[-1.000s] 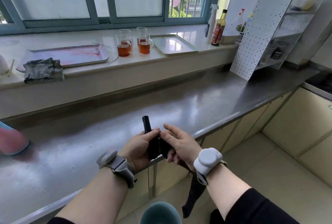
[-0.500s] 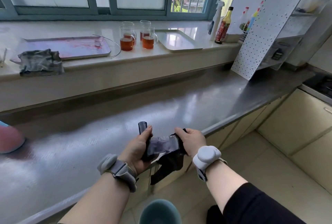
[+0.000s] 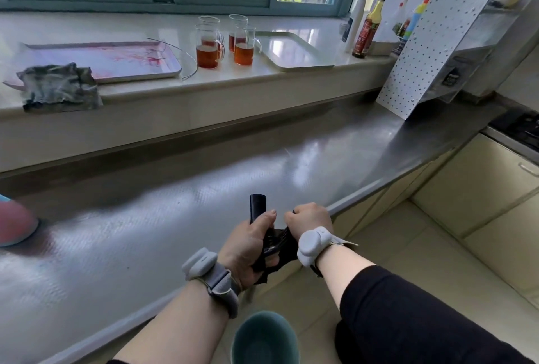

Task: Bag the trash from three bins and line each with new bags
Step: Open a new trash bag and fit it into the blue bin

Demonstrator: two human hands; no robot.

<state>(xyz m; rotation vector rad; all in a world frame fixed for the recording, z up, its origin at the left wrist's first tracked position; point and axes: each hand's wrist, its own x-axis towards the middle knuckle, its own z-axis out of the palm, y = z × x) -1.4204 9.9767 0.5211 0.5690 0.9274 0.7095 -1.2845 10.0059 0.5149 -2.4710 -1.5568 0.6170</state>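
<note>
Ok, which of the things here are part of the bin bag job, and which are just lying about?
Part of the job:
left hand gripping the bag roll
right hand gripping the black bag
teal bin

Just lying about:
tea glasses
pink tray
white tray
grey rag
sauce bottle

Most of the black bag roll point(image 3: 257, 206) is swallowed by the left hand point(image 3: 248, 250); only its top end pokes out above the thumb. Below those fingers, the loose bag film point(image 3: 277, 247) bunches between both hands, and its far end vanishes inside the right hand point(image 3: 309, 218), whose curled fingers face away and can't be seen. Down under the wrists, the teal bin point(image 3: 264, 337) is cut off by the bottom edge, only part of its rim showing. Far left of the fingers, a pink and blue object point(image 3: 14, 225) is blurred and cropped, possibly another bin.
</note>
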